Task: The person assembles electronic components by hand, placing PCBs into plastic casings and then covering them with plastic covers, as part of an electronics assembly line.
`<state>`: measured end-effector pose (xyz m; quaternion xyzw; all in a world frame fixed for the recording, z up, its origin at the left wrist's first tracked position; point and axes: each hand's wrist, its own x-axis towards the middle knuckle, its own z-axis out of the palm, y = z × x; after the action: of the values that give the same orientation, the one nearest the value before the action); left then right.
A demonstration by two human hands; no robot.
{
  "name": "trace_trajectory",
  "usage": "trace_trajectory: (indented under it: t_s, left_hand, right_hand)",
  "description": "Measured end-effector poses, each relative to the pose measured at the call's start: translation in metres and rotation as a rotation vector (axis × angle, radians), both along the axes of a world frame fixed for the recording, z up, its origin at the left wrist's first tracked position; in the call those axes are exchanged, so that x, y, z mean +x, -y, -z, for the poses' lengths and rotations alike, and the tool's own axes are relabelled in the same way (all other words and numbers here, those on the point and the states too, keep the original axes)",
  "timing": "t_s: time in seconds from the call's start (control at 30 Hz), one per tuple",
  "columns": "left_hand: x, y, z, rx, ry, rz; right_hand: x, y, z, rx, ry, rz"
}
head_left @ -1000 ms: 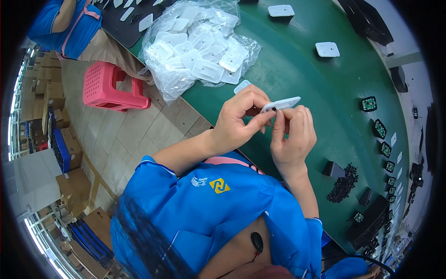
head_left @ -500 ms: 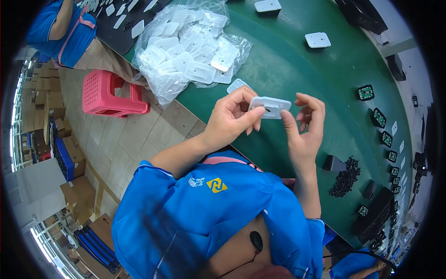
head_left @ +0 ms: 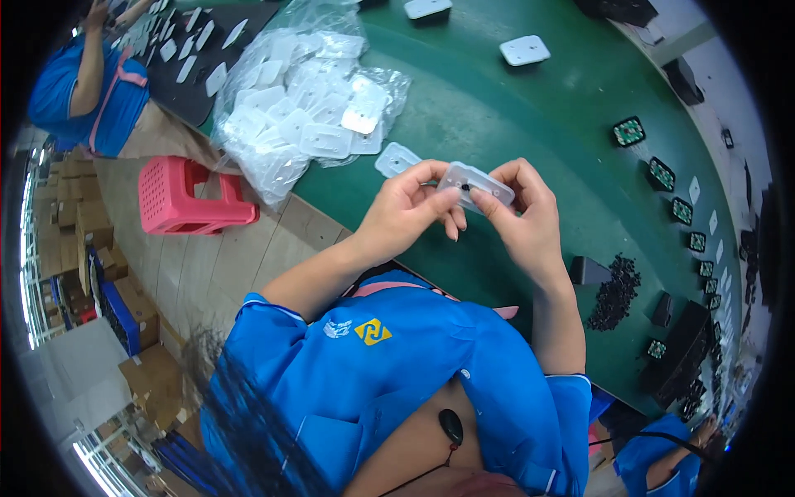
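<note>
the left hand (head_left: 399, 214) has its grip clamped on the left end of a white plate (head_left: 475, 176), thumb on the near face and fingers behind, just as it did half a second ago. the right hand (head_left: 530, 222) has changed more: it stood apart from the plate then, fingers spread — now its grip is closed on the right end, thumb pressed on the face near a small black piece (head_left: 465, 187) at the plate's middle. the plate is held up above the green tabletop (head_left: 464, 99), tilted toward the wearer, and its right end now dips lower than it did

beyond the left hand a second white plate (head_left: 397, 160) lies flat on the tabletop, near a clear plastic bag (head_left: 284, 178) of similar plates. to the right, a heap of small black parts (head_left: 614, 296) sits beside a dark block (head_left: 588, 271) — both unmoved on the tabletop, though the whole view has shifted
</note>
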<state>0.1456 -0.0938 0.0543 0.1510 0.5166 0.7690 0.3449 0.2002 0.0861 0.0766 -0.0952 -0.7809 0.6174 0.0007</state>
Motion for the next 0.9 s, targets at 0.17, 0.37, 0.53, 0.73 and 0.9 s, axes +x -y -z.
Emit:
trace_trajectory:
  t_s: [0.17, 0.37, 0.53, 0.73, 0.9]
  left_hand:
    - [-0.031, -0.03, 0.007, -0.044, -0.079, -0.021]
    - [-0.086, -0.084, 0.012, -0.388, -0.401, 0.058]
    - [-0.099, -0.12, 0.025, -0.686, -0.993, 0.133]
    - [-0.094, -0.129, 0.025, -0.809, -1.133, 0.275]
    - [-0.063, -0.109, 0.029, -0.729, -1.428, -0.094]
  right_hand:
    - [-0.002, -0.025, 0.007, -0.344, 0.101, 0.02]
    - [-0.03, -0.147, 0.015, 0.977, -0.394, 0.318]
    - [-0.052, -0.239, 0.037, 1.26, -0.134, 0.123]
    - [-0.069, -0.243, 0.038, 1.272, -0.301, 0.103]
    - [-0.043, -0.196, 0.027, 0.392, -0.18, 0.178]
